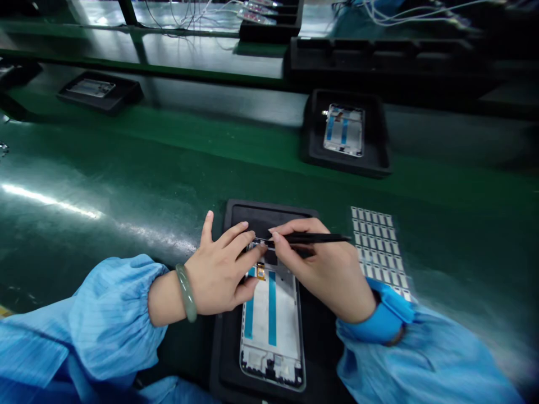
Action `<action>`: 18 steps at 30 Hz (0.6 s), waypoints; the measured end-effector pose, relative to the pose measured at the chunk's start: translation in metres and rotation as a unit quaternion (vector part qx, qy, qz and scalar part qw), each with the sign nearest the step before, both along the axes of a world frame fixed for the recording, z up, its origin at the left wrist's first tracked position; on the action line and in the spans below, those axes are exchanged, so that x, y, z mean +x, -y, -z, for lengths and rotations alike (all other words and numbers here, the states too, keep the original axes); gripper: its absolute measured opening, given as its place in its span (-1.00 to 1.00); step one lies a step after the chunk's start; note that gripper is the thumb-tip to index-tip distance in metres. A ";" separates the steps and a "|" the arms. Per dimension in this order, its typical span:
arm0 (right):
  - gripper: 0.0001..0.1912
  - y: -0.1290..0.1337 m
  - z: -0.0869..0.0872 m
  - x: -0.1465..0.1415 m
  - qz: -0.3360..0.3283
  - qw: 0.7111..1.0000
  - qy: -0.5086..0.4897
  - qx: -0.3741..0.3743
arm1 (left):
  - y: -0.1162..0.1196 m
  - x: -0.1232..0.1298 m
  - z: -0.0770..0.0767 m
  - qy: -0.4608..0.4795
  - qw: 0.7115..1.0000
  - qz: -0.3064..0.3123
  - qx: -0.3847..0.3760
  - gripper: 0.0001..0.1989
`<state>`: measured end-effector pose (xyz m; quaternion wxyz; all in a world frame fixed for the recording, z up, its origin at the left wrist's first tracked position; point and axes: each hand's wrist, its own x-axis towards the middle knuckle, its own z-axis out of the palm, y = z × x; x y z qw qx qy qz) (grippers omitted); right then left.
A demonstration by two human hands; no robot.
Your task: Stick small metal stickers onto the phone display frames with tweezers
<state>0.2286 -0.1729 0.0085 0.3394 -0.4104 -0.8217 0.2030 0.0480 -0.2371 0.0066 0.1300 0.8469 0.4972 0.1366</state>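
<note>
A phone frame (287,314) with blue strips lies in a black foam tray (227,359) in front of me. My left hand (225,266) rests over its upper left edge, fingers spread, fingertips touching the frame's top end. Just below those fingertips shows a small orange flex cable (261,272). In my right hand (324,261) is a pair of black tweezers (322,238), pinched between thumb and fingers. Their tips point left at the top of the frame, and the fingers partly hide what they touch.
Right of the tray lies a sheet of small white stickers (379,244). Farther back, another black tray (314,148) holds a second phone frame (353,132). A third tray (122,101) stands back left. A raised shelf (202,53) with cables and black boxes runs across the far side.
</note>
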 end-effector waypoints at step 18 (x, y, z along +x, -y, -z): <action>-0.96 0.001 0.003 0.002 0.014 0.999 -0.037 0.007 | 0.000 -0.001 0.001 0.003 1.000 0.001 -0.004 -0.55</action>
